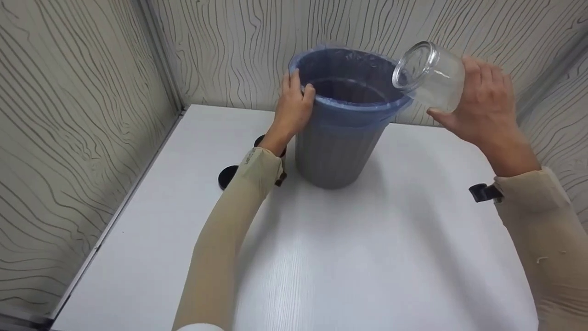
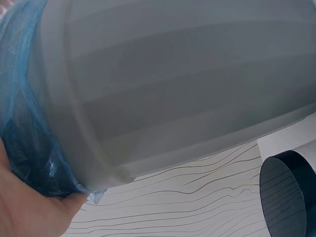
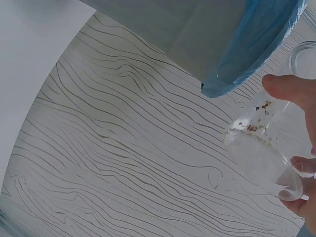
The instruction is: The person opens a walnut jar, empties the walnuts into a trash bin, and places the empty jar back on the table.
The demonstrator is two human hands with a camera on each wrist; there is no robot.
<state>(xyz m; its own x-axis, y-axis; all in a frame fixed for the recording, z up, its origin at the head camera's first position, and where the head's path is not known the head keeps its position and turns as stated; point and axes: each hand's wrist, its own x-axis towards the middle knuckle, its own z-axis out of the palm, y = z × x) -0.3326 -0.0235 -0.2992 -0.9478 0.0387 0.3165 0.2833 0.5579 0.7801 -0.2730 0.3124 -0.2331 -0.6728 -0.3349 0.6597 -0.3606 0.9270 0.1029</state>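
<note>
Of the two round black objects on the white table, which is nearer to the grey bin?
The round black object partly hidden behind the left wrist; the other black object, beside the beige left sleeve, is farther from the blue-lined grey bin.

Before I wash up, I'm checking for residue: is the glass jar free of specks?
No, the right wrist view shows brown specks in the glass jar.

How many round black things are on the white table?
2: one round black thing beside the beige left sleeve, another round black thing farther back, partly behind the left wrist. The sleeve or blue-lined grey bin may hide more.
</note>
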